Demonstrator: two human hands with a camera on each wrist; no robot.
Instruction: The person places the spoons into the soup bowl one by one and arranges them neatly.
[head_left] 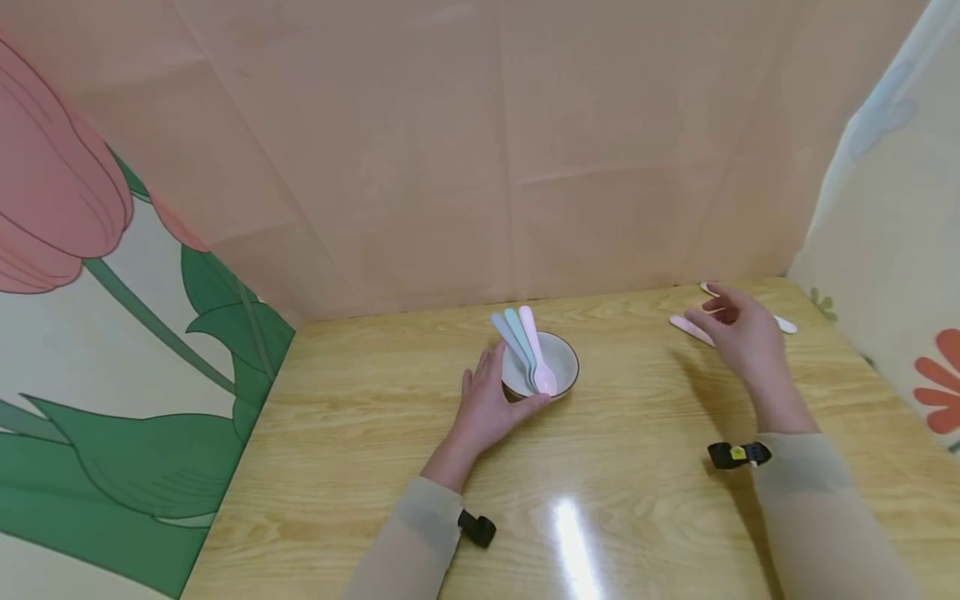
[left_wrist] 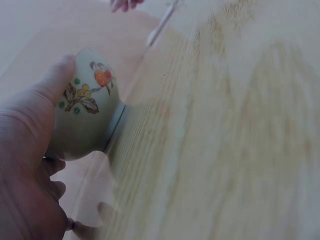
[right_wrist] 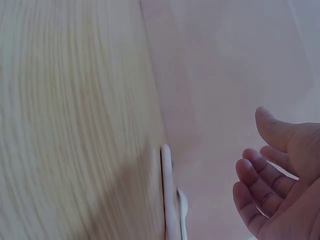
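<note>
A small white bowl (head_left: pixel 567 360) with a dark rim stands on the table, its side painted with orange fruit and leaves in the left wrist view. My left hand (head_left: pixel 483 408) grips it between thumb and fingers. Inside lean a pink spoon (head_left: pixel 530 329), a mint-green spoon (head_left: pixel 513 320) and a blue-lavender spoon (head_left: pixel 501 325), handles pointing up and back. Over at the right, my right hand (head_left: pixel 746 337) hovers with loosely bent fingers, holding nothing. Below it lie a pink handle (head_left: pixel 692 330) and a whitish spoon (right_wrist: pixel 183 207), partly hidden by the hand in the head view.
The wooden table (head_left: pixel 360 467) meets a pinkish cloth backdrop (head_left: pixel 405 167) behind the bowl. Printed tulip panels (head_left: pixel 142 467) border the left side, and a pale flowered panel (head_left: pixel 915 275) borders the right.
</note>
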